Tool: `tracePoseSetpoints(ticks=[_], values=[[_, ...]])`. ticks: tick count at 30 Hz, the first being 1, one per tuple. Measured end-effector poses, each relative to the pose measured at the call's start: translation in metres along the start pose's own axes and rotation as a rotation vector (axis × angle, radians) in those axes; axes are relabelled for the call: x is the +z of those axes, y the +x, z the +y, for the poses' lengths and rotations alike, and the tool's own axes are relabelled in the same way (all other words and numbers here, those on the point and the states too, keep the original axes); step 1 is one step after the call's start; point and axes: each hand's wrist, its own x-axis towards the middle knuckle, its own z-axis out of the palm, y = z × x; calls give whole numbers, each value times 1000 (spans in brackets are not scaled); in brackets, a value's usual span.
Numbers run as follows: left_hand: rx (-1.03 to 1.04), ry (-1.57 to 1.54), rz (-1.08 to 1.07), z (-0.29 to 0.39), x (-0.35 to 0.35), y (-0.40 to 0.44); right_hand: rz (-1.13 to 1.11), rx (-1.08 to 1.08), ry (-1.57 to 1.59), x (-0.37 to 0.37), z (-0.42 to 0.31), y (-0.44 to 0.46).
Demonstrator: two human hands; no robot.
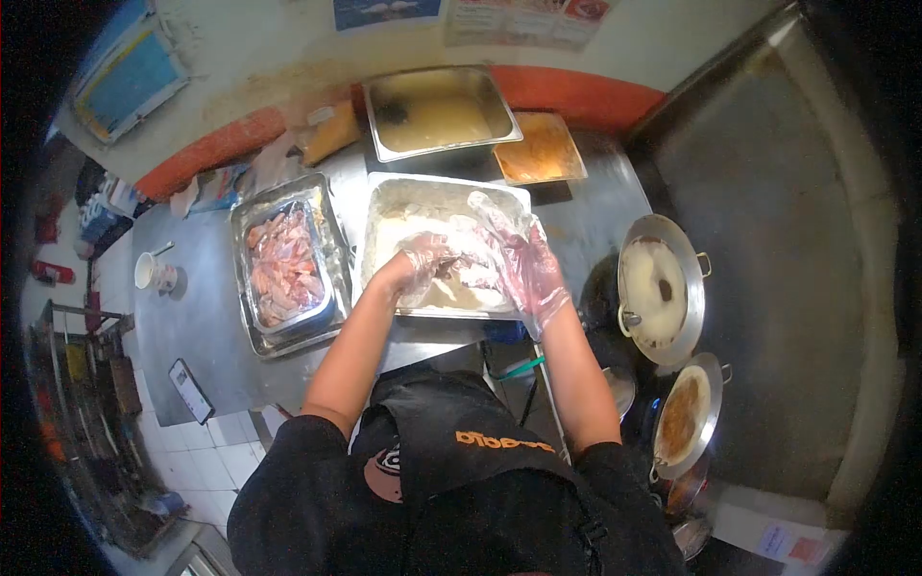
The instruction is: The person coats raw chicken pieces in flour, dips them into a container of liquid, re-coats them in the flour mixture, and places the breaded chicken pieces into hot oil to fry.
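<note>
Both hands wear clear plastic gloves and are over a white rectangular tub (523, 200) of white flour (396, 226). My left hand (429, 261) is at the middle of the tub, its fingers curled against floured pieces (471, 240); what it grips is hard to make out. Toward the tub's right side, my right hand (528, 264) reaches in over the same pieces, with its fingers partly hidden by flour and crinkled plastic. Left of the tub, raw meat pieces (283, 264) fill a tray (327, 307) set in a larger metal pan.
Behind the tub stands a metal pan of cloudy liquid (442, 106), with a container of orange powder (540, 149) beside it. Two pans of frothy oil (653, 288) (684, 418) stand on the right. A white cup (149, 273) and a phone (191, 391) lie left.
</note>
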Motion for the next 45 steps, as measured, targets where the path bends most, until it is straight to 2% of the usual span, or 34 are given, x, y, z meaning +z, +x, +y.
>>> tracePoseSetpoints(ticks=[2,5,7,9,11,14,15,21,24,27,30,33,36,37,40,41,44,45], values=[[-2,0,22,-1,0,6,-1,4,29,-3,1,-1],[70,-222,74,-1,5,8,-26,33,5,3,-1,-1],[281,165,74,-16,-4,21,-78,33,-19,4,0,1],[332,240,165,-17,-5,23,-49,26,12,3,1,1],[220,-2,349,-19,-4,23,-29,12,45,5,2,1],[86,23,193,-17,-16,21,-24,-10,83,13,-2,-1],[-12,118,189,-4,-5,14,-30,-7,91,14,-2,0],[346,1047,281,-18,-16,-1,-3,14,-4,4,-2,1],[336,1042,296,-15,-14,3,-5,23,-7,7,-3,1],[139,711,228,14,2,-7,32,17,-28,9,-3,0],[144,502,204,23,9,-5,107,28,-44,8,-3,-4],[370,615,364,1,6,4,78,27,10,5,0,-3],[17,660,365,9,-10,11,21,42,110,0,0,-3],[105,684,400,8,-14,6,6,52,146,-1,0,-2],[389,656,249,-10,-19,8,64,40,100,2,-1,-2],[474,945,198,-8,-18,5,71,60,24,3,-1,-2],[349,1049,104,7,-2,-13,75,131,-167,1,-5,-4],[360,1244,66,21,3,-15,59,166,-203,-4,-4,-2]])
